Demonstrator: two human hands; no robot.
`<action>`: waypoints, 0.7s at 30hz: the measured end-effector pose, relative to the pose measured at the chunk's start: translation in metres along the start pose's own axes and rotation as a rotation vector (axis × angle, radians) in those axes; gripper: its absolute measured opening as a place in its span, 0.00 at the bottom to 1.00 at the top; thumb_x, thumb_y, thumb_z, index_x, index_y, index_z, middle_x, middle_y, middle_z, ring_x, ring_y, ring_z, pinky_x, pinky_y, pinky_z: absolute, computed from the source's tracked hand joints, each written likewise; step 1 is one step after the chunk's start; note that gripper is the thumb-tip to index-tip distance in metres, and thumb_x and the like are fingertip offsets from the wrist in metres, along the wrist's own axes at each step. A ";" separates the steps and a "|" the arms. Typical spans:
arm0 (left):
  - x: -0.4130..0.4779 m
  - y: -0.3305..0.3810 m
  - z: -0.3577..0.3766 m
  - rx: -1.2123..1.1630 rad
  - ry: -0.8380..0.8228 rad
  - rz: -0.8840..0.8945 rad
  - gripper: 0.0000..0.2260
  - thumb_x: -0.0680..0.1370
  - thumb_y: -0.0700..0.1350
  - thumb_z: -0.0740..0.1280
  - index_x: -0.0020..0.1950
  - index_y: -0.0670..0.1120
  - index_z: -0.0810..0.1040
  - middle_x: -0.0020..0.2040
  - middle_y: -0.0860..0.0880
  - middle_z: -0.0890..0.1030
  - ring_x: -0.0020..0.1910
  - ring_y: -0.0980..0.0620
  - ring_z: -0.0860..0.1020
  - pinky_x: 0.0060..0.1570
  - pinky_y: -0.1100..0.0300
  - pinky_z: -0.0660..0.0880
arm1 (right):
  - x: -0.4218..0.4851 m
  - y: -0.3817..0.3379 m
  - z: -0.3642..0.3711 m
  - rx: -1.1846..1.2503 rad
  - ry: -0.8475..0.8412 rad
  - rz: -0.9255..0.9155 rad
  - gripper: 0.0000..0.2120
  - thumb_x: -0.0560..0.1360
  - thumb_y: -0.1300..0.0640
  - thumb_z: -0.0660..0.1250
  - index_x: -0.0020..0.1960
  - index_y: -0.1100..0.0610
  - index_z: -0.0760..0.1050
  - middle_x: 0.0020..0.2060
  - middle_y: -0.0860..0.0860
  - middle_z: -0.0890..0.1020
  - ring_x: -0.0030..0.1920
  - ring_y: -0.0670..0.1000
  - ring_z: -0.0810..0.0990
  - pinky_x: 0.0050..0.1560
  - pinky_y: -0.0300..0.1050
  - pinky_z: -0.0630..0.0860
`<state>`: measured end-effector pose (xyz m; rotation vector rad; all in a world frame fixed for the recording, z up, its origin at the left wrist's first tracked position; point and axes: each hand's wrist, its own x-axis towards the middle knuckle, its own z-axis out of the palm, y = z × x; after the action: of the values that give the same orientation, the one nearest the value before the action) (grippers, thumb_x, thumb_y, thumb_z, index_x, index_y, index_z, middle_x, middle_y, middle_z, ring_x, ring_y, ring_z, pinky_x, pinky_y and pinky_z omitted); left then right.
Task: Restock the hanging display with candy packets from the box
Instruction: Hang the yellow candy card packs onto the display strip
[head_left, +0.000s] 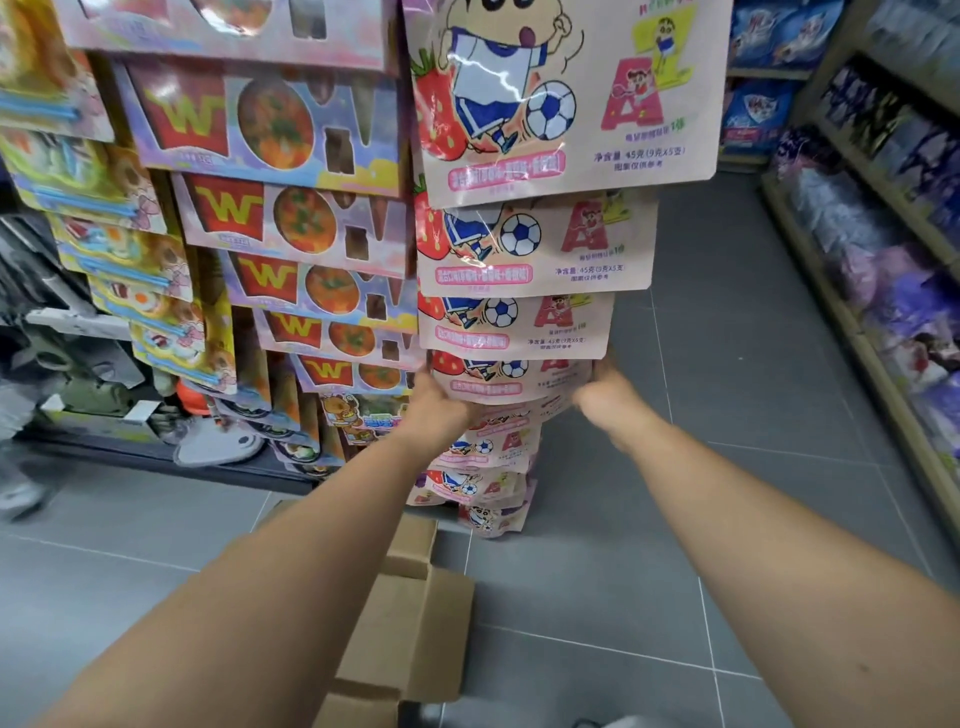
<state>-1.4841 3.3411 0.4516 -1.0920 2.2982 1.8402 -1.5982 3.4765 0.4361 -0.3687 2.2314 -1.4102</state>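
Note:
A hanging column of pink cartoon candy packets (535, 249) runs down the middle of the display. Both my arms reach forward to one packet (511, 376) partway down that column. My left hand (441, 402) grips its left edge and my right hand (605, 395) grips its right edge, fingers curled round the sides. More packets of the same kind (483, 467) hang below it. The open cardboard box (410, 623) lies on the floor under my arms; its inside is hidden by its flaps.
To the left hang rows of "W" packets (270, 208) and yellow packets (135, 270). A shelf of purple and blue bags (883, 234) lines the right side. Grey tiled floor (753, 415) runs between. Someone's shoe (21, 493) shows at far left.

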 end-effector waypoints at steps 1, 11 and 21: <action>0.002 -0.001 0.001 0.001 0.005 -0.014 0.30 0.76 0.35 0.65 0.73 0.42 0.53 0.65 0.38 0.72 0.66 0.40 0.71 0.64 0.49 0.69 | 0.005 0.003 0.002 -0.007 -0.015 0.021 0.18 0.77 0.69 0.57 0.65 0.56 0.67 0.54 0.49 0.74 0.53 0.49 0.71 0.50 0.43 0.68; 0.029 -0.024 0.005 -0.053 0.011 -0.091 0.29 0.75 0.33 0.64 0.71 0.38 0.53 0.61 0.39 0.72 0.64 0.41 0.73 0.62 0.47 0.73 | 0.020 0.026 0.012 0.029 -0.006 0.119 0.26 0.74 0.72 0.56 0.70 0.57 0.62 0.59 0.51 0.74 0.60 0.51 0.71 0.55 0.45 0.70; 0.058 -0.072 0.027 -0.036 -0.014 -0.064 0.32 0.75 0.29 0.61 0.74 0.45 0.51 0.61 0.42 0.72 0.59 0.43 0.75 0.56 0.52 0.76 | 0.058 0.070 0.019 -0.108 -0.088 0.065 0.21 0.77 0.63 0.61 0.68 0.51 0.64 0.58 0.47 0.74 0.61 0.48 0.71 0.62 0.46 0.69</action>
<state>-1.5026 3.3299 0.3577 -1.1395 2.2040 1.8664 -1.6358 3.4657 0.3519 -0.3838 2.2328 -1.2203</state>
